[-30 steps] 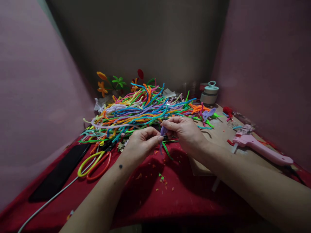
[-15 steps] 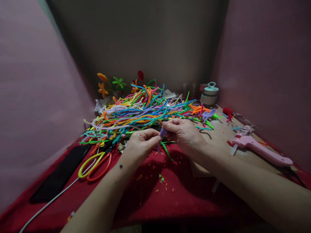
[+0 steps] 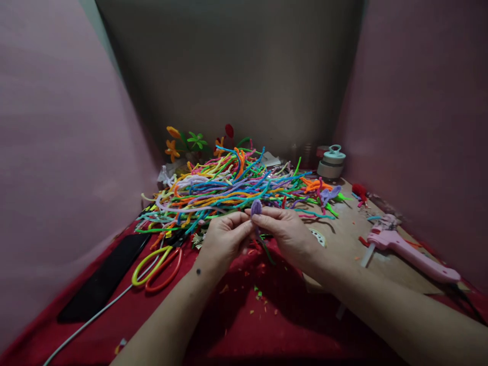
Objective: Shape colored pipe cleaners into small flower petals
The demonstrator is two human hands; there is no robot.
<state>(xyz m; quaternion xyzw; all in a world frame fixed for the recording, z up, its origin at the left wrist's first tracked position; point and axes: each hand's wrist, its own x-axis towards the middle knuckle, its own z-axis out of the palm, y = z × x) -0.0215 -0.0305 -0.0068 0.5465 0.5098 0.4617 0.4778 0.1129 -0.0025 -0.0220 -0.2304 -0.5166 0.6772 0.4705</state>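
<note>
Both hands meet over the red cloth (image 3: pixel 236 315), in front of a big heap of coloured pipe cleaners (image 3: pixel 229 185). My left hand (image 3: pixel 223 239) and my right hand (image 3: pixel 287 234) each pinch a small purple pipe-cleaner piece (image 3: pixel 256 207), whose rounded loop sticks up between the fingertips. A thin green stem (image 3: pixel 267 250) hangs down below the fingers. Both hands are closed on the piece, fingertips nearly touching.
Yellow and orange scissors (image 3: pixel 156 264) lie left of my hands, beside a black flat object (image 3: pixel 102 277) and a white cable (image 3: pixel 87 320). A pink glue gun (image 3: pixel 407 249) rests on the brown board at right. Tape rolls (image 3: pixel 331 162) and pipe-cleaner flowers (image 3: pixel 190 142) stand at the back.
The hands have drawn closer together and the purple piece now stands up between the fingertips as a loop. The view has tilted, so everything sits lower in the picture.
</note>
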